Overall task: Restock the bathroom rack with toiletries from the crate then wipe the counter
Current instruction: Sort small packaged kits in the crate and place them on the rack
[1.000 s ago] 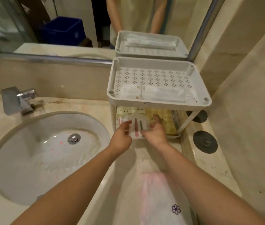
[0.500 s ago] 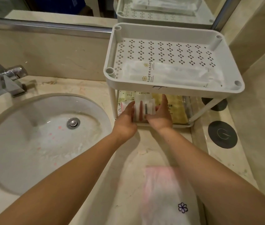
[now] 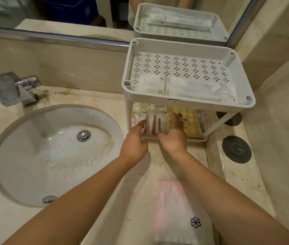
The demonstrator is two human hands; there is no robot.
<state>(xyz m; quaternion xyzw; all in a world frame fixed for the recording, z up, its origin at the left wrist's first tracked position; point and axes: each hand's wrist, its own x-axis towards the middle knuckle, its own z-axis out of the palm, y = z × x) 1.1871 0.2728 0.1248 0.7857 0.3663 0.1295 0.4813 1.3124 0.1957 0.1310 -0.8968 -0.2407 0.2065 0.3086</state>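
Our grip is two-handed: the left hand (image 3: 134, 144) and right hand (image 3: 174, 138) pinch the side edges of a clear toiletry packet (image 3: 155, 123) with red and dark sticks inside, fingers pressed against its left and right margins. The packet sits partly inside the lower shelf (image 3: 175, 138) of the white rack (image 3: 188, 103), just under the upper tray's front rim, leaning over other packets there, with a yellow packet (image 3: 189, 122) immediately to its right.

We judge this to be the seating of the packet on the lower shelf. What could go wrong: the packet is slick film and stands tilted, so if we let go too soon it may slide forward off the shelf's low front lip onto the surface (image 3: 157, 165). Pushing deeper, our knuckles could catch the upper tray's underside and jolt the light rack, shifting the wrapped items (image 3: 184, 89) lying on top.

Room is tight above, under the tray, and on the left, where the rack's front leg (image 3: 128, 115) stands close to our left fingers. In front of the rack the surface is open back to the pink-and-white cloth (image 3: 177, 214) near us; the sink (image 3: 51, 152) lies left of the rack.
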